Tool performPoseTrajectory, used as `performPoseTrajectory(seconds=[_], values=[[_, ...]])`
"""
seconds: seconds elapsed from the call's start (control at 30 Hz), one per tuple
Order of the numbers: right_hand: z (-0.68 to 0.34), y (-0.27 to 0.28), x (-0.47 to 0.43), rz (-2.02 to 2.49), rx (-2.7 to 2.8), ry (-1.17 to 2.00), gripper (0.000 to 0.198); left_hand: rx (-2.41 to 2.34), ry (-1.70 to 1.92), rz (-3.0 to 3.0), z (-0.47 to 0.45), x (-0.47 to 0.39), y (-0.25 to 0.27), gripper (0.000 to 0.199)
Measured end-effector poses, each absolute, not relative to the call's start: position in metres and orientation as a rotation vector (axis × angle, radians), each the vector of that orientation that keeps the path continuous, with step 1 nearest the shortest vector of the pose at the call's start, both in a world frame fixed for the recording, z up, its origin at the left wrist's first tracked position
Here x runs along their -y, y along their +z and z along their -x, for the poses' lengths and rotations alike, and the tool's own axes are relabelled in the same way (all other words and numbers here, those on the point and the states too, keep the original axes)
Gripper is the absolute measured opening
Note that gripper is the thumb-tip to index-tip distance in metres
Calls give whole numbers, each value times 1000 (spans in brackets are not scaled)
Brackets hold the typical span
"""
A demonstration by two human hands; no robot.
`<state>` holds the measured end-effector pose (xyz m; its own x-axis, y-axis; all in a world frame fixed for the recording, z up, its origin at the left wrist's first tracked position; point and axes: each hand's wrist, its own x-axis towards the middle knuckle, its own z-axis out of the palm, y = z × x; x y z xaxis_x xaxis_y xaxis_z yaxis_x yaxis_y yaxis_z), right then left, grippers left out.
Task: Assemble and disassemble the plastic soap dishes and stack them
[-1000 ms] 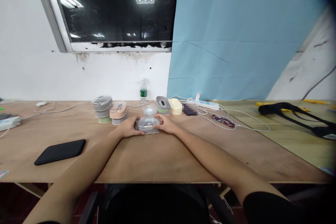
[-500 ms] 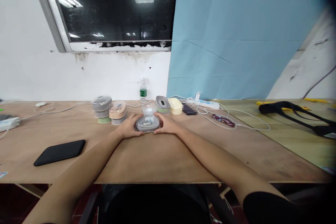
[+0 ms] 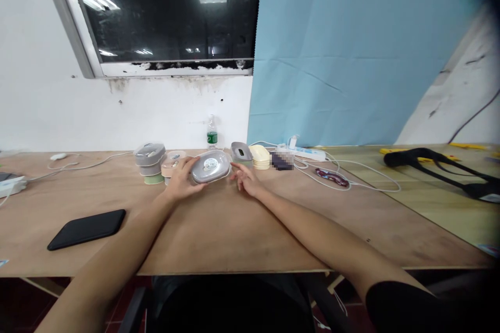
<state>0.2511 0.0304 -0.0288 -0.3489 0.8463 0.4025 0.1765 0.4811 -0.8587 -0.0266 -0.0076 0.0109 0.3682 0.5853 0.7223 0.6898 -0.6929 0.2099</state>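
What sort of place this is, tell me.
Likely a basic workroom or small workshop: a plain wooden table, stacked plastic containers and a power strip suggest it.

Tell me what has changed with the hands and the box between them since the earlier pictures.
The grey box has been lifted and tilted, shifting slightly left, held in the left hand. The right hand has loosened its grip; whether it still touches the box is unclear. The bottle and yellow tubs stayed put.

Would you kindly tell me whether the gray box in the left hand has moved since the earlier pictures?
Yes: against the standing bottle, the gray box has shifted up and slightly left in the view.
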Motion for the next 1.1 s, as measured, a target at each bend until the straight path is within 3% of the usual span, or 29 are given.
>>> performPoseTrajectory(seconds=[0.33,0.5,0.63,0.73,0.9,1.1], values=[[-226,-19,-12,873,1312,1566,38,1116,-1112,2707,11,11,5,89],[-228,-16,-16,845,1128,1636,28,1102,-994,2716,11,11,4,95],[-231,-19,-23,803,1063,1590,26,968,-934,2702,10,13,4,79],[-232,-18,-24,800,1100,1596,36,905,-959,2635,11,12,6,72],[-235,-11,-19,809,1261,1686,74,929,-1032,2377,29,6,17,66],[-236,-9,-19,893,1302,1639,77,1466,-1140,1822,55,10,41,72]])
